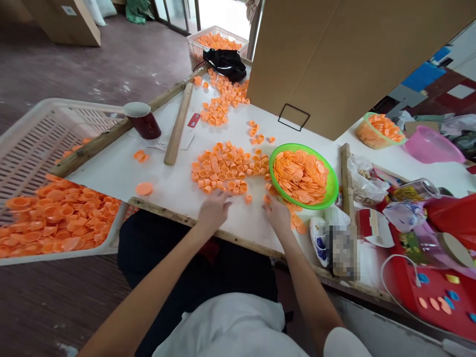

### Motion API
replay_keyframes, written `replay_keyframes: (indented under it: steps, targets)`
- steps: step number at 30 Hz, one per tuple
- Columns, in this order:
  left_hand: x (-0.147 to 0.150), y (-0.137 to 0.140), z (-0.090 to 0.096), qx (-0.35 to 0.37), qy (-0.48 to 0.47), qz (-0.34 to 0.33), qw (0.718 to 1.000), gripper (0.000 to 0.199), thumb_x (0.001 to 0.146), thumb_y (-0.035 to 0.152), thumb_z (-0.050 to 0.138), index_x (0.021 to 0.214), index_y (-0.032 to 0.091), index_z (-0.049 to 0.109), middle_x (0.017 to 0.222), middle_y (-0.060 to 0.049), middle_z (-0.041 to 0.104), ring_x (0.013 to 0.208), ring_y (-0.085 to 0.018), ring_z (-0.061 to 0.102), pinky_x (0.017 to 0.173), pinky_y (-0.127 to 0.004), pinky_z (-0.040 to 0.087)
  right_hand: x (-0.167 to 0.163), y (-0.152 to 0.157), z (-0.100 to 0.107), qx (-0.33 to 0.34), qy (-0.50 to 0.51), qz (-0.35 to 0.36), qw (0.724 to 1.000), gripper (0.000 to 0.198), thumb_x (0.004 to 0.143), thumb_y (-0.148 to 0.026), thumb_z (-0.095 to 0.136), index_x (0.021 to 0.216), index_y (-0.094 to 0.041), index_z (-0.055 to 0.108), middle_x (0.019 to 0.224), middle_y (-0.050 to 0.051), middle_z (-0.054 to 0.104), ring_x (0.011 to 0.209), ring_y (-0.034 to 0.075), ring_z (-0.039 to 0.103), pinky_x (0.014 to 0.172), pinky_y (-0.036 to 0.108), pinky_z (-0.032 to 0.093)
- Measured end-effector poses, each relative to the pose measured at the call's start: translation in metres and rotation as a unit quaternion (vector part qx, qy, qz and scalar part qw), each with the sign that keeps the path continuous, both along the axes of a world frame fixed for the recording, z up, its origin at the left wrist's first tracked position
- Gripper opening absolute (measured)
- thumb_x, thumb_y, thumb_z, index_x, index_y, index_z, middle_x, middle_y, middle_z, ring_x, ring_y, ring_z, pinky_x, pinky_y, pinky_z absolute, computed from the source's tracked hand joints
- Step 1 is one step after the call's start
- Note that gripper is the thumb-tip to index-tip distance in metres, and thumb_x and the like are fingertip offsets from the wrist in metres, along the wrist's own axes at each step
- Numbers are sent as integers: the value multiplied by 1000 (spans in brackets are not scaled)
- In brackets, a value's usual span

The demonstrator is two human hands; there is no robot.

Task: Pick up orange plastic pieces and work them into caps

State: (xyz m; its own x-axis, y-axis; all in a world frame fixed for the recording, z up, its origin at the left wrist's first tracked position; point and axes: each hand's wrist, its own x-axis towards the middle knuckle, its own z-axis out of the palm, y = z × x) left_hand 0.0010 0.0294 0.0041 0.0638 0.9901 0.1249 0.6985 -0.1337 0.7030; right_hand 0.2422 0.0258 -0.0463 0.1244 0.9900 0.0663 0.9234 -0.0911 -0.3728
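My left hand (213, 210) rests palm down on the white table (111, 173) at the near edge of a heap of orange caps (223, 168), fingers touching the nearest caps. My right hand (277, 213) lies just right of it, fingers curled over a few loose orange caps next to the green bowl (332, 186). That bowl is full of thin orange discs (301, 176). Whether either hand grips a cap is hidden by the fingers.
A white crate (40, 129) holding orange caps stands at my left. A dark red cup (143, 121), a wooden stick (178, 126), more caps and a black bag (225, 62) lie farther back. A cardboard sheet (334, 59) stands behind the bowl. Clutter fills the right side.
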Motion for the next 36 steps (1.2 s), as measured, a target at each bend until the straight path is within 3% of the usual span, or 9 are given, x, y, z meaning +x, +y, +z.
replay_keyframes:
  steps: [3,5,10,16,19,23,26,30,36]
  targets:
    - [48,6,-16,-3,27,-98,995,23,83,17,57,105,18,63,102,-10,59,96,-24,58,85,-34,48,-10,-3,4,-26,-29,7,999,35,85,-24,58,119,-21,61,117,12,60,91,24,62,72,32,46]
    - [65,11,-33,-7,45,-120,992,24,86,18,54,108,16,62,105,-11,59,97,-25,58,82,-35,48,-11,-10,8,-35,-25,17,999,32,85,-24,58,116,-20,63,113,12,60,90,23,63,73,32,46]
    - [62,4,-59,-24,25,-135,990,19,90,18,48,99,18,64,102,-9,59,89,-21,60,77,-32,47,-3,-25,14,-17,66,44,997,26,85,-27,57,107,-17,67,100,10,64,78,20,63,74,32,49]
    - [34,-26,-51,-88,-112,-138,980,22,86,18,51,105,19,63,103,-6,58,79,-15,61,78,-28,50,-10,-32,5,29,253,-7,967,29,91,-36,47,103,-18,67,89,8,68,77,18,66,75,32,53]
    - [29,-25,-49,-125,-172,-100,972,25,85,21,52,108,19,63,103,-7,61,82,-15,63,78,-28,51,-21,-32,-1,-5,366,-13,930,32,90,-41,49,104,-18,65,87,7,69,74,17,67,73,32,55]
    - [28,-17,-45,-209,-244,-39,946,27,88,36,48,97,17,65,90,-6,66,73,-16,65,69,-26,53,-37,-27,-4,-76,454,-11,888,33,82,-46,58,96,-17,64,79,5,68,63,16,66,61,30,56]
    - [29,-14,-41,-221,-235,-42,946,25,84,39,55,89,17,66,80,-4,68,70,-17,65,67,-26,52,-46,-24,-4,-107,416,2,903,26,80,-44,60,87,-19,63,68,1,66,51,14,59,51,26,50]
    - [32,-11,-45,-232,-221,-51,946,16,79,29,62,87,16,66,77,-5,69,66,-17,65,65,-26,52,-53,-21,-4,-93,345,3,934,21,81,-41,58,74,-21,58,60,-1,63,49,14,57,51,26,46]
    - [36,-1,-62,-266,-228,-26,936,12,78,28,62,82,17,64,70,-3,69,58,-15,65,60,-25,52,-53,-12,-3,-147,314,-21,938,21,83,-40,55,71,-23,54,56,-2,63,46,15,59,49,27,47]
